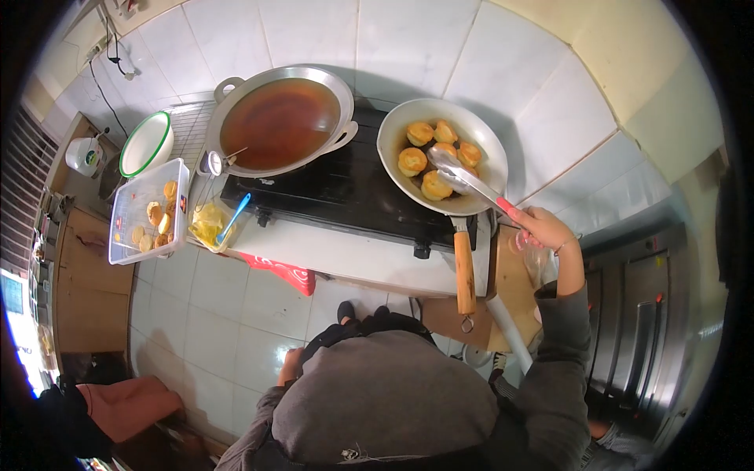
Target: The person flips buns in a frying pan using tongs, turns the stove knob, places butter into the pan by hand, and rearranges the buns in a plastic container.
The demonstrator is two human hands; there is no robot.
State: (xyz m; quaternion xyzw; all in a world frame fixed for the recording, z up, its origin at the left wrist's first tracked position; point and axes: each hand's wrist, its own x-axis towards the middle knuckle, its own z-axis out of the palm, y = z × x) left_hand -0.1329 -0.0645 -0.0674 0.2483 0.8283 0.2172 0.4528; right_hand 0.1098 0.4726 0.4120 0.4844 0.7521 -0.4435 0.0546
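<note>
My right hand is closed around metal tongs that have some red near the grip. Their silver head reaches into a light-coloured frying pan, over and touching the golden-brown round pieces of food. Several of these pieces lie in the pan, among them one browned piece at the left and another near the front. The pan's wooden handle points toward me with no hand on it. My left hand hangs low beside my body, its fingers mostly hidden.
Left on the black stove stands a wide wok of brown liquid. Further left are a clear plastic box with fried pieces, a small tub with a blue-handled utensil, and a green-rimmed basin. Tiled wall lies behind.
</note>
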